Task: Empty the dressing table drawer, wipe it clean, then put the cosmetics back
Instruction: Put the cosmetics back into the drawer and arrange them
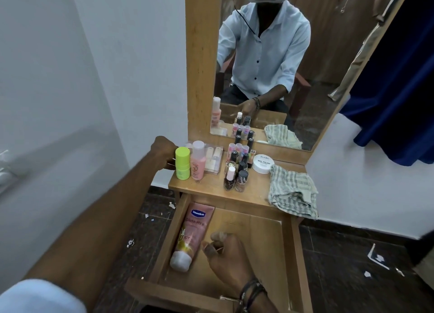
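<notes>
White walls and a dark tiled floor around a small wooden counter (211,187) with a mirror (277,54) on top. Left arm is stretched out long to the counter's far left edge, and the left hand (164,154) sits right behind a lime green stick (182,163); fingers are hidden back there, so can't tell if it's gripping it or just touching. Right hand (229,254) is down inside the open drawer (290,254), palm down, fingers loosely curled and blurry, holding nothing, just beside a pink Vaseline tube (191,235). That tube lies along the drawer's left wall, white cap toward the front, and it's the only thing in there. Up on the counter: a pink bottle (198,164) next to the green stick, a clear case (212,158) behind it, a cluster of nail polishes (237,169), a white tub (262,163) and a crumpled striped cloth (292,191) hanging over the right front edge.
</notes>
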`<state>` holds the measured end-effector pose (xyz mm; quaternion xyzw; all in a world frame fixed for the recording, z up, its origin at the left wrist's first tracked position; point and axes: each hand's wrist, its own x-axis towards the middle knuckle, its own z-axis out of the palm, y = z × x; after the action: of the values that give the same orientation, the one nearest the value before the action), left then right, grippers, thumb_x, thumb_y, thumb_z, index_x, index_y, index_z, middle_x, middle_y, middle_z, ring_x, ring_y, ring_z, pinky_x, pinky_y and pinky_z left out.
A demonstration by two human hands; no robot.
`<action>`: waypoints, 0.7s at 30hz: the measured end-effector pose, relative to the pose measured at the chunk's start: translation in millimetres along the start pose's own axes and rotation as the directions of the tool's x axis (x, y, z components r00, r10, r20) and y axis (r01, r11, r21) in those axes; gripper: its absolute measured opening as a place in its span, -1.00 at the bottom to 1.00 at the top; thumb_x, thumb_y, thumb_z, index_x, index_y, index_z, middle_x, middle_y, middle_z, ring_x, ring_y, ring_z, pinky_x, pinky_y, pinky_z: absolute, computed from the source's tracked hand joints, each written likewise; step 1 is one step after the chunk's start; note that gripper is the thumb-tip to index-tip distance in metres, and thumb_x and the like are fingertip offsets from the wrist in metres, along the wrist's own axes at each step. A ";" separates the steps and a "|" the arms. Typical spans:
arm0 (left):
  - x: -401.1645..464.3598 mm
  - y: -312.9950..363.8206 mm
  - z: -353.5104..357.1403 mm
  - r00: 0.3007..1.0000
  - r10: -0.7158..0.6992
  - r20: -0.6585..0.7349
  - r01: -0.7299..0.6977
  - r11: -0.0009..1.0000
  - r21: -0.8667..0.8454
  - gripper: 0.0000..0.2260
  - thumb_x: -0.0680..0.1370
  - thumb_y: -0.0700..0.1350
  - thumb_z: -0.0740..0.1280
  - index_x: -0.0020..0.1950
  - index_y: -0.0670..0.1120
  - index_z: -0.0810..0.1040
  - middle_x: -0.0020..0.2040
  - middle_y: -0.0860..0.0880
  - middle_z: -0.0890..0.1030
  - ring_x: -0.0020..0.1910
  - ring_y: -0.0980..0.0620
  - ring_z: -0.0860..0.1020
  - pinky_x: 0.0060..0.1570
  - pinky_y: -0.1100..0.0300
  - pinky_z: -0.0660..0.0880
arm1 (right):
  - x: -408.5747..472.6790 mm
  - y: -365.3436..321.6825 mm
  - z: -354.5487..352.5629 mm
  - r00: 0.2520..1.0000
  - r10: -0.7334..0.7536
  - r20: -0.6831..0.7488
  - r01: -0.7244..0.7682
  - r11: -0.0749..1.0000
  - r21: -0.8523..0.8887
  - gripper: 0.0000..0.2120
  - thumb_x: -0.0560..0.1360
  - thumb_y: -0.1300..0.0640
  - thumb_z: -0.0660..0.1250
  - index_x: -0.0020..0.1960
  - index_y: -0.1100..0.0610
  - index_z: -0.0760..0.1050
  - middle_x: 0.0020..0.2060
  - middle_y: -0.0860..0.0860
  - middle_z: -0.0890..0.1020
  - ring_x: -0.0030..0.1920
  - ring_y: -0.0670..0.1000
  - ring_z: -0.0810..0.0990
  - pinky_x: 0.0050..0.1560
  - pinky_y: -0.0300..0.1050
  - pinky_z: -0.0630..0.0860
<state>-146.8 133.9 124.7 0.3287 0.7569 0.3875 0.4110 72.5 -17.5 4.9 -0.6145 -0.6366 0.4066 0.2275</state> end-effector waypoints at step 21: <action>19.7 -12.4 1.5 0.987 -0.066 -0.149 0.041 0.985 -0.165 -0.73 0.39 -0.44 0.46 0.05 -0.36 0.53 -0.04 -0.34 0.63 -0.17 -0.27 0.67 -0.19 -0.14 0.66 | -2.9 9.8 -1.0 0.998 0.052 -0.024 -0.050 0.997 0.053 -0.60 0.46 -0.10 0.41 0.20 0.10 0.53 -0.05 -0.08 0.62 -0.04 -0.15 0.60 0.04 -0.21 0.56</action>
<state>-156.5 144.4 106.3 0.2432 0.7610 0.4605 0.3869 79.5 -20.9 -1.8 -0.6296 -0.6070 0.4208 0.2410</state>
